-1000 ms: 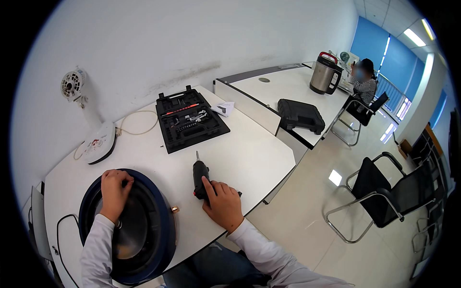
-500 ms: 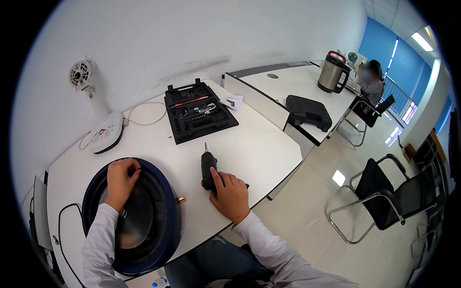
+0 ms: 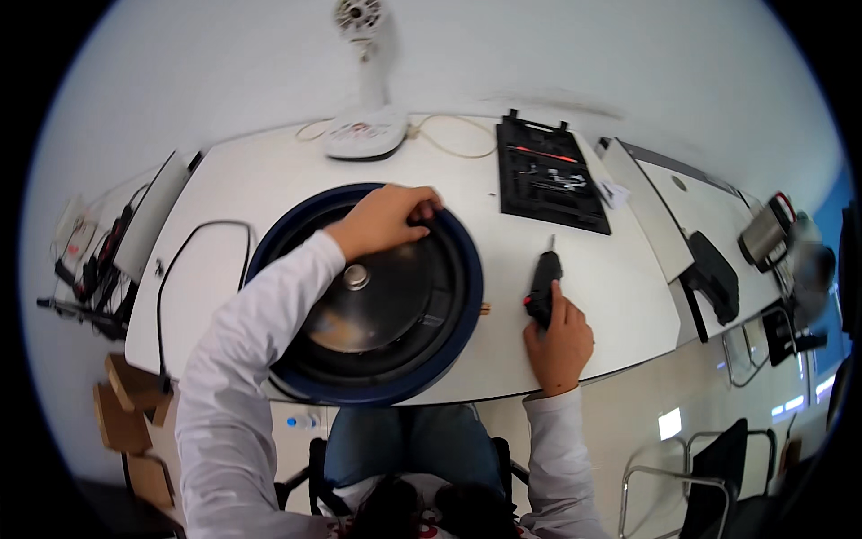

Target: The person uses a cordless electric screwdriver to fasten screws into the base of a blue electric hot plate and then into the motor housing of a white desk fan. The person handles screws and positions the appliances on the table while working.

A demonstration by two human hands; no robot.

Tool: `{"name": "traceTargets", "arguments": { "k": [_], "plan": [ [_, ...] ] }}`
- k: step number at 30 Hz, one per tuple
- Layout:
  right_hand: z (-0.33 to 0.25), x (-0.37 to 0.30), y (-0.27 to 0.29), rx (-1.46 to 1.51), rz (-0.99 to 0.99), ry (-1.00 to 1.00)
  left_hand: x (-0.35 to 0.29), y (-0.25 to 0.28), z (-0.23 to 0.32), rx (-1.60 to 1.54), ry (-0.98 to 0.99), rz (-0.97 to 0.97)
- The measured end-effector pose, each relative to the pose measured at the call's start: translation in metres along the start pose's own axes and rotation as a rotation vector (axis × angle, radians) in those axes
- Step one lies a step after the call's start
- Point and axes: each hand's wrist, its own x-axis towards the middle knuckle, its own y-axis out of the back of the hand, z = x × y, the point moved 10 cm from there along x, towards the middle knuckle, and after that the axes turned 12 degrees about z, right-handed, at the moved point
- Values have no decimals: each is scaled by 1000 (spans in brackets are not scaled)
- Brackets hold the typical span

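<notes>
A round dark-blue appliance [image 3: 467, 296] lies in front of me on the white table, showing a black recessed ring and a dull metal disc with a silver knob in its middle. Over the far right part of its rim is my left hand [image 3: 391, 218], fingers curled in; whatever they may pinch is hidden. To the right of the appliance, my right hand [image 3: 561, 346] grips the handle end of a black electric screwdriver [image 3: 544, 274]. The screwdriver lies low over the tabletop, its bit pointing away from me. A copper-coloured fitting [image 3: 486, 309] sticks out of the appliance's right side.
An open black tool case [image 3: 552, 202] with bits and sockets lies at the back right. Behind the appliance stands a white fan [image 3: 366, 130] with its cord. A black cable [image 3: 180, 247] loops on the left. Another desk [image 3: 700, 193] on the right bears a black case [image 3: 712, 269].
My view has swung left, so everything sits further right in it. The left hand remains over the appliance's rim, now further to the right along it. The right hand still holds the electric screwdriver.
</notes>
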Motion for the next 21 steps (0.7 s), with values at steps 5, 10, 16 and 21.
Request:
{"name": "traceTargets", "arguments": {
  "k": [5,10,16,21],
  "plan": [
    [-4,1,1,-16,20,47,-10,29,12,36,85,-205],
    [13,12,-1,-39,-84,4,-23,73,26,168,53,-112],
    [39,23,-4,180,-176,-319,-28,52,-6,142,-14,-37],
    [35,40,3,928,-156,-653,-27,7,-11,210,-8,-109]
  ]
}}
